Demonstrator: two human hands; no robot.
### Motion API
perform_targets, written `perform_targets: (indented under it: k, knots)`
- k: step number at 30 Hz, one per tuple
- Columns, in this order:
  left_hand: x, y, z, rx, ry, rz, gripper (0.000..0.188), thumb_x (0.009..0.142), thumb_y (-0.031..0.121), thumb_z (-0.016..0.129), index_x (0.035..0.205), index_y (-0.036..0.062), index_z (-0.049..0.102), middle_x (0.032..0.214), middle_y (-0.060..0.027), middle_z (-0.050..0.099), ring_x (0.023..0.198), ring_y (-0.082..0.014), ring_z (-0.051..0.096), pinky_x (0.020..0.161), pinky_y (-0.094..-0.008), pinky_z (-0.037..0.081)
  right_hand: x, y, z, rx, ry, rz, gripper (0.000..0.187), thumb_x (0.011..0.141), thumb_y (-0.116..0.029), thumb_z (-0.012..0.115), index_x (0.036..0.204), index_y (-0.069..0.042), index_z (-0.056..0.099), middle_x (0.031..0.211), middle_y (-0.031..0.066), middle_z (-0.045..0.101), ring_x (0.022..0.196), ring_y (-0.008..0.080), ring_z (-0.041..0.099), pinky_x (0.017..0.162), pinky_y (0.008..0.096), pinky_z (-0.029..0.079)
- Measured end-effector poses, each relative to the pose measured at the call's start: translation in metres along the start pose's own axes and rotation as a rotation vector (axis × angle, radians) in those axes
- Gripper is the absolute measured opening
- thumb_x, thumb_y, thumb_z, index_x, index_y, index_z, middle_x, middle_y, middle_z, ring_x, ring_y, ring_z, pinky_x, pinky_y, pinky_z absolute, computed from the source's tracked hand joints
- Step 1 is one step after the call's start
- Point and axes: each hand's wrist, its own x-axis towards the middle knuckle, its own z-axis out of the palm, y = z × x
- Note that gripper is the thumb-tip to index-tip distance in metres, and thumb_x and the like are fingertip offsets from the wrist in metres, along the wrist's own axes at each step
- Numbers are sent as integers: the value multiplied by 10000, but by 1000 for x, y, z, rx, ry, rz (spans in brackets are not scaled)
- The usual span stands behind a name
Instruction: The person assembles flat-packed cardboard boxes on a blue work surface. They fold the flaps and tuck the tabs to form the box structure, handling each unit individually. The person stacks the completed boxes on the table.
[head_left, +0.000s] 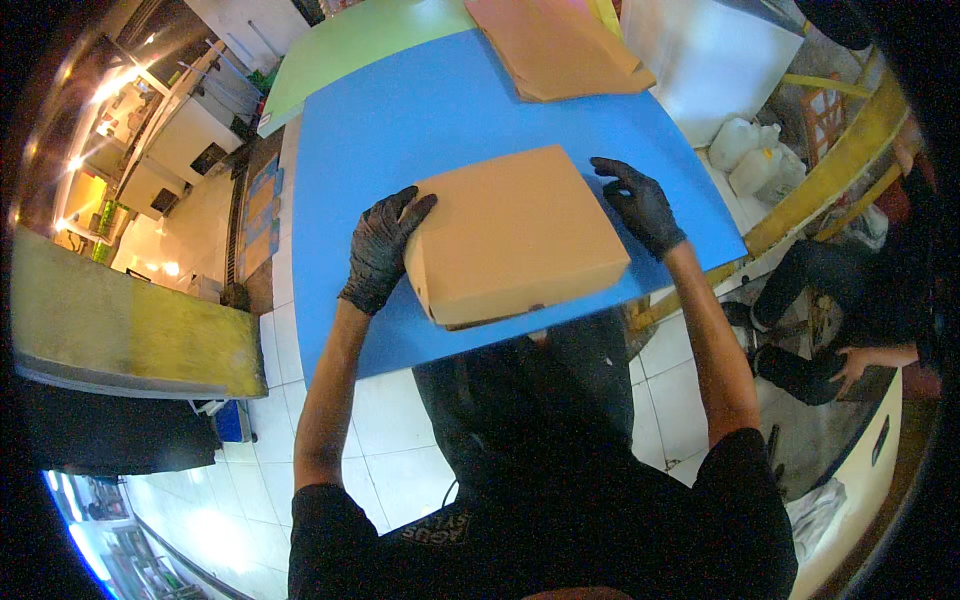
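A closed brown cardboard box (pixel 515 225) lies flat on the blue tabletop (pixel 400 110), close to its near edge. My left hand (pixel 377 250), in a black glove, grips the box at its left side, with thumb and forefinger at the upper left corner; the other fingers are partly hidden. Just off the box's right side is my right hand (pixel 643 212), also black-gloved. Its fingers are apart and slightly bent, with nothing in them.
Flat brown cardboard sheets (pixel 560 55) lie at the table's far right. A light green surface (pixel 350 50) adjoins the blue one. White plastic jugs (pixel 745 150) stand right of the table. A seated person (pixel 850 290) is at the far right. A yellow low wall (pixel 190 335) stands left.
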Motion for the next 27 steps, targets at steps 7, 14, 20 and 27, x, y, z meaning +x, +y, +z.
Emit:
perform_targets:
  k: [7, 14, 20, 27]
  knots:
    - [-60, 23, -25, -130, -300, -247, 732, 745, 204, 684, 1371, 74, 327, 1366, -222, 352, 1269, -380, 333, 1048, -458, 283, -82, -34, -28, 539, -140, 180, 597, 788, -17, 622, 1336, -109, 403, 1321, 89, 452, 1132, 255, 515, 889, 375, 476]
    - [-101, 109, 8, -287, -98, -342, 593, 805, 310, 650, 1312, 94, 433, 1394, -167, 338, 1321, -359, 262, 1072, -587, 83, -99, -47, 20, 20, 49, -95, 700, 710, -90, 729, 1330, -135, 408, 1402, 121, 354, 1271, 301, 373, 944, 389, 456]
    - [-76, 121, 5, -1260, 471, -780, 464, 852, 137, 629, 1271, 25, 462, 1151, -115, 577, 1041, -222, 556, 866, -419, 480, -96, -60, 39, 201, 90, 12, 668, 721, -29, 707, 1316, -124, 421, 1404, 106, 360, 1220, 259, 438, 909, 365, 482]
    - [-35, 136, 8, -1741, 488, -859, 314, 873, 151, 602, 1121, -13, 502, 1026, -132, 597, 891, -217, 615, 756, -368, 554, -92, -73, 57, 411, 187, -44, 655, 742, 1, 685, 1323, -102, 399, 1381, 86, 392, 1196, 235, 456, 895, 361, 490]
